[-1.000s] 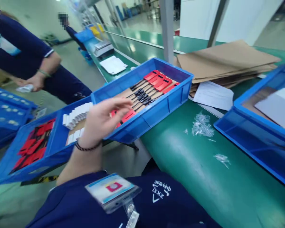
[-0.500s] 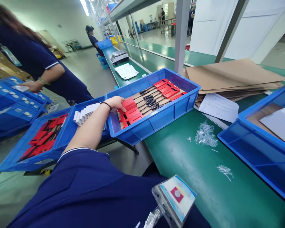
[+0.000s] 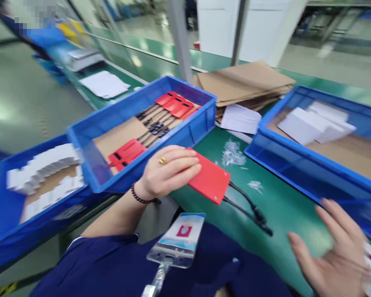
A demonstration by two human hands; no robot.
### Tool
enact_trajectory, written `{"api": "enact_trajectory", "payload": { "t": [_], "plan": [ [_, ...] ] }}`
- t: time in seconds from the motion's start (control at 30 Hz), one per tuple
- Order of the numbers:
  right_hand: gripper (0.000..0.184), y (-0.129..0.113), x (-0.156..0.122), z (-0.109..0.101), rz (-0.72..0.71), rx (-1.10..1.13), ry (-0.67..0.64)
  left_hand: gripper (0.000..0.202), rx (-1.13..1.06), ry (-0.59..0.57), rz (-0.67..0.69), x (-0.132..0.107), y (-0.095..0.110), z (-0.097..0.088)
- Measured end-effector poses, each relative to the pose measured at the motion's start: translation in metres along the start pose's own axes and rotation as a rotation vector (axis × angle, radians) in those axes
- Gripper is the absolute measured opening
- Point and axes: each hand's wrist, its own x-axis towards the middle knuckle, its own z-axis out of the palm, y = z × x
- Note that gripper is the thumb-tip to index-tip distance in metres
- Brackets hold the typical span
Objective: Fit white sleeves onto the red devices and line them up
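Observation:
My left hand [image 3: 170,171] is closed on the left end of a flat red rectangular device [image 3: 209,177], held above the green bench. Black cables [image 3: 250,206] with connectors hang from its other end. Low on the right, my right hand [image 3: 334,251] has its fingers spread and holds nothing. Beyond my left hand, a blue crate [image 3: 191,128] contains more red devices [image 3: 171,105] with black cables, laid out on brown cardboard.
Clear plastic slivers [image 3: 233,153] lie on the green bench [image 3: 204,218]. At right, another blue crate [image 3: 312,177] contains white boxes [image 3: 312,123]. White folded pieces [image 3: 46,163] fill part of a crate at left. Brown cardboard sheets [image 3: 244,80] and a paper [image 3: 239,119] lie at the back.
My left hand has lifted the red device out of the blue crate and brought it rightward over the bench. My right hand has come into view. The camera has turned right.

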Motion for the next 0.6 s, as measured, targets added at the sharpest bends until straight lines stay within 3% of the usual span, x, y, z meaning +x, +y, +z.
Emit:
{"api": "enact_trajectory", "payload": {
  "t": [0.07, 0.13, 0.2, 0.27, 0.33, 0.4, 0.5, 0.6],
  "plan": [
    [0.084, -0.011, -0.001, 0.008, 0.010, 0.003, -0.151, 0.017, -0.153, 0.056, 0.137, 0.009, 0.010, 0.047],
    [0.081, -0.018, 0.002, 0.025, 0.121, 0.113, -0.307, 0.023, -0.334, 0.200, 0.074, 0.018, 0.026, 0.092],
    [0.067, -0.019, 0.003, 0.046, 0.280, 0.216, -0.266, 0.032, -0.676, 0.423, -0.275, 0.027, 0.049, 0.126],
    [0.057, -0.018, 0.001, 0.067, 0.395, 0.267, -0.144, 0.035, -1.222, 0.520, -0.785, 0.035, 0.076, 0.146],
    [0.053, -0.019, -0.002, 0.082, 0.446, 0.281, -0.094, 0.053, -1.790, 0.391, -1.170, 0.039, 0.100, 0.152],
    [0.048, -0.020, -0.004, 0.087, 0.426, 0.265, -0.169, 0.075, -2.106, 0.233, -1.365, 0.041, 0.112, 0.152],
    [0.032, -0.021, 0.000, 0.078, 0.264, 0.116, -0.232, 0.082, -2.195, 0.155, -1.538, 0.039, 0.109, 0.150],
    [0.030, -0.019, 0.016, 0.066, 0.113, -0.063, -0.001, 0.085, -2.263, 0.029, -1.680, 0.037, 0.099, 0.148]
  ]
}}
